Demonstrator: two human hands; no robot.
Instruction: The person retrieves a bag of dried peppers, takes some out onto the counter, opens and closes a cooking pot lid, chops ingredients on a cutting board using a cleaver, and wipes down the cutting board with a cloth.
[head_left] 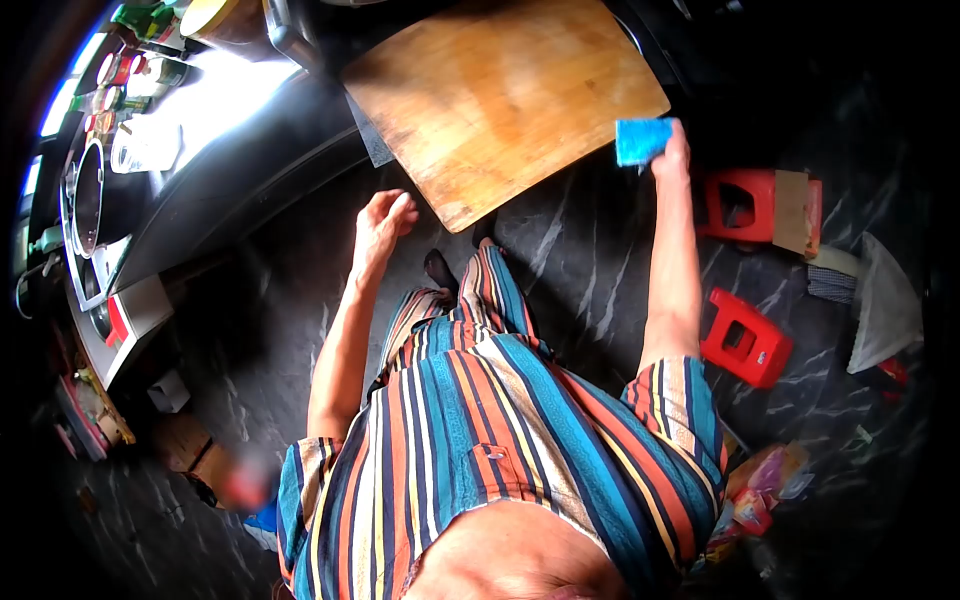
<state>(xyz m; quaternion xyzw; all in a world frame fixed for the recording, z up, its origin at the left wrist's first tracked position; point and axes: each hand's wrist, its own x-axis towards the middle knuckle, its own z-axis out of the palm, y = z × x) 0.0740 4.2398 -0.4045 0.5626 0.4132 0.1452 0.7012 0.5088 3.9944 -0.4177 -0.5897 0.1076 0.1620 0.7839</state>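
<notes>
My right hand (pixel 677 150) grips a flat, square blue sponge or cloth (pixel 641 142), just off the right corner of a large wooden board (pixel 510 95). The thumb lies along the blue thing's right side, and the fingers beneath are partly hidden. On the other side, my left hand (pixel 382 222) hangs in the air beside the board's near left edge, apart from it. Its fingers are loosely curled in, and nothing shows between them. The board's surface is worn, with darker patches toward the left corner.
A dark counter (pixel 240 180) runs along the left, bearing jars (pixel 115 70), a white container (pixel 146 145) and a pan (pixel 88 200). To the right, two red plastic stools (pixel 750 350) stand on the dark marbled floor (pixel 590 250). Colourful packaging (pixel 755 490) lies behind my right elbow.
</notes>
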